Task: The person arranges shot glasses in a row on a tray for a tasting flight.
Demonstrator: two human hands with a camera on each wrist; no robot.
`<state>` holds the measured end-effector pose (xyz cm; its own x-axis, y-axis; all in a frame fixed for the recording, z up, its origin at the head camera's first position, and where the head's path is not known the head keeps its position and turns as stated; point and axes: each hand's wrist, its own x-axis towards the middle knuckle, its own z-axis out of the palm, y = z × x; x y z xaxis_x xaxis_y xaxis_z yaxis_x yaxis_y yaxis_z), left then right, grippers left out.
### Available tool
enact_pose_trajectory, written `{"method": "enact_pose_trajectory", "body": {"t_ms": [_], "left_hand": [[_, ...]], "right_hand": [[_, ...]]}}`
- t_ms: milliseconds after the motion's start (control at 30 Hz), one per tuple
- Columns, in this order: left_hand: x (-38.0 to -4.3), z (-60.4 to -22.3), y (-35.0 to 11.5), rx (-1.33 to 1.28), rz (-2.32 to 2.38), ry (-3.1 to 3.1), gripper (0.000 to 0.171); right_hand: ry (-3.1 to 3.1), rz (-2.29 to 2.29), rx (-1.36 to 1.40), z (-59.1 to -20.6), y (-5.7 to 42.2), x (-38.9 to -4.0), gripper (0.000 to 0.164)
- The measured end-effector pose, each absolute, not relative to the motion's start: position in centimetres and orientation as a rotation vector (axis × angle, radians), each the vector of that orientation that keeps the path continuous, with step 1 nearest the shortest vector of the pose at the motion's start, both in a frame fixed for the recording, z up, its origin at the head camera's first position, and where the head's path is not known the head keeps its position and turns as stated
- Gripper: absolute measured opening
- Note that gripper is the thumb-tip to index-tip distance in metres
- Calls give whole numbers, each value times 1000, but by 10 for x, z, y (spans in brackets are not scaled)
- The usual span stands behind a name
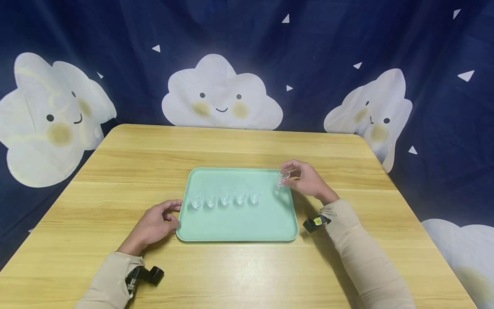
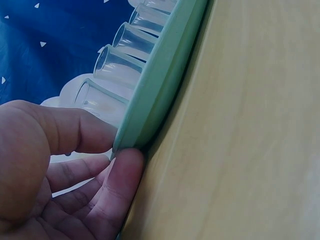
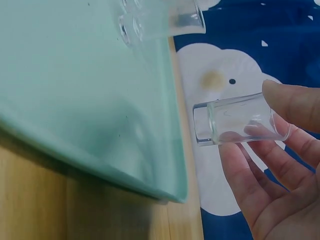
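A mint-green tray (image 1: 239,223) lies on the table, bearing a row of several small clear shot glasses (image 1: 225,198) across its left and middle part. At the tray's left side is my left hand (image 1: 156,224); in the left wrist view its thumb and a finger close on the rim near the front corner. Over the tray's back right corner, my right hand (image 1: 306,178) holds another shot glass (image 3: 240,120). The right wrist view shows the thumb and fingers around its mouth end, with the thick base free of the fingers. This glass is upright.
The wooden table (image 1: 247,274) extends around the tray on all sides. Behind it hangs a dark blue curtain (image 1: 308,38) with white clouds and small triangles. Each sleeve carries a black wrist camera (image 1: 317,223) on a strap.
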<state>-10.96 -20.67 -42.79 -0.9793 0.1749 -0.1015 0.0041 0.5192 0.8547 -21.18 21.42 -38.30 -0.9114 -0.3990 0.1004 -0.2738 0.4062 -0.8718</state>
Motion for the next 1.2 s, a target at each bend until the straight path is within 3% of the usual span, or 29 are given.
{"method": "enact_pose_trajectory", "body": {"t_ms": [1200], "left_hand": [[-109, -428, -207, 158, 1460, 2567, 56]], "right_hand": [[2408, -1440, -678, -393, 194, -197, 40]]}}
